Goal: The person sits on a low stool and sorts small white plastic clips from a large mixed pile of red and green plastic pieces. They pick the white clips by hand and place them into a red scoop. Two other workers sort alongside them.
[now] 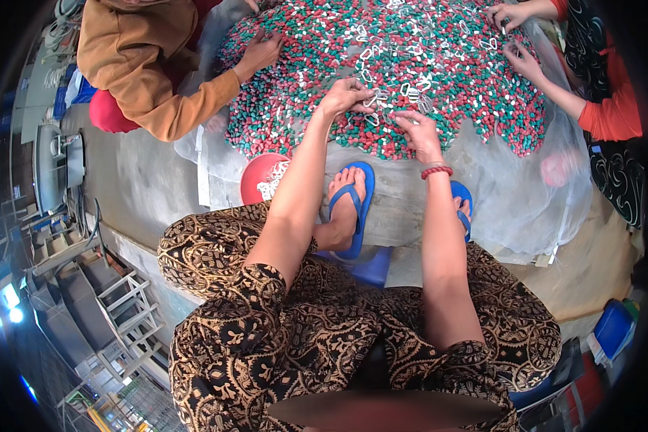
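My left hand reaches over a wide heap of small red, green and white pellets. Its fingertips are pinched on a white looped plastic piece. My right hand, below a red bead bracelet, is just to the right with fingers curled together; whatever they hold is too small to make out. More white looped pieces lie on the heap beyond both hands. A red bowl with white pieces in it stands left of my left forearm.
A co-worker in a brown sleeve reaches in from the left. Another person's hands work at the right. A translucent sheet lies under the heap, near my feet in blue sandals. A ladder-like rack stands at the left.
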The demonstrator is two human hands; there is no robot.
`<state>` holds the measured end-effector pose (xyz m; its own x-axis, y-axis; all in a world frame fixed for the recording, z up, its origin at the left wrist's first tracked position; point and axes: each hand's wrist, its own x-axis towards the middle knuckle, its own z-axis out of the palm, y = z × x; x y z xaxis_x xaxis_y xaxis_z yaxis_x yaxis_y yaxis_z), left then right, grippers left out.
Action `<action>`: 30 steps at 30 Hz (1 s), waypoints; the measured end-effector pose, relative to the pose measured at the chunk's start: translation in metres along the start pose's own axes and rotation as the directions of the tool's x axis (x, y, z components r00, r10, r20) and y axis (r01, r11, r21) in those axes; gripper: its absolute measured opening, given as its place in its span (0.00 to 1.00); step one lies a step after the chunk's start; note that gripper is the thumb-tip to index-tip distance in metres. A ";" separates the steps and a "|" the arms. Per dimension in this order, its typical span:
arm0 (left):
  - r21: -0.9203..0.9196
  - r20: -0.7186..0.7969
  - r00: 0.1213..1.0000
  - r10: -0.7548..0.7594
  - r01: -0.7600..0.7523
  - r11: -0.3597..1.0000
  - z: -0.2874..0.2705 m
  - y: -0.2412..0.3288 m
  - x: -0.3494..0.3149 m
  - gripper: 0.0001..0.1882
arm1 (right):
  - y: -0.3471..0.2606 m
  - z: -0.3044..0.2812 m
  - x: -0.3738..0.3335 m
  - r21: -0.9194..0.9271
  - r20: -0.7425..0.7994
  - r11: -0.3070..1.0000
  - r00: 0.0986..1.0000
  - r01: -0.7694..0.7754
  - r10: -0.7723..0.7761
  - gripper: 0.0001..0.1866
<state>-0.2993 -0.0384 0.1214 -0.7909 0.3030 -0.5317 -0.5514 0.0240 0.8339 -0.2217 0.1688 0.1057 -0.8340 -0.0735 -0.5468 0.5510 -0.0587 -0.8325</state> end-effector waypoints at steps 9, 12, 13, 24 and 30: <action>-0.345 0.132 0.990 0.040 0.008 0.938 -0.008 -0.001 -0.011 0.21 | 0.022 0.036 0.030 -0.807 -0.204 0.587 0.905 0.060 -0.373 0.11; 0.418 -0.138 0.985 0.107 -0.040 0.908 0.001 -0.017 -0.007 0.26 | 0.027 0.013 0.031 -0.468 -0.300 0.858 0.876 0.210 -0.378 0.13; 0.649 -0.160 0.980 0.122 0.011 0.761 0.008 -0.025 -0.006 0.28 | 0.025 0.003 0.026 0.004 -0.213 0.977 0.955 0.214 -0.208 0.14; 0.238 -0.067 0.995 0.080 -0.062 0.969 0.011 -0.032 0.004 0.13 | 0.005 -0.045 -0.015 0.959 0.131 0.284 0.873 0.009 -0.469 0.16; -0.311 0.003 0.985 0.175 -0.165 0.936 0.012 -0.007 0.018 0.04 | 0.016 -0.042 -0.012 0.984 0.163 0.134 0.897 -0.117 -0.412 0.23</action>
<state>-0.3068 -0.0218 0.1076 -0.8743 0.3049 -0.3776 -0.4681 -0.3243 0.8220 -0.2045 0.2102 0.0952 -0.9698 -0.2042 -0.1331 0.2006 -0.9788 0.0403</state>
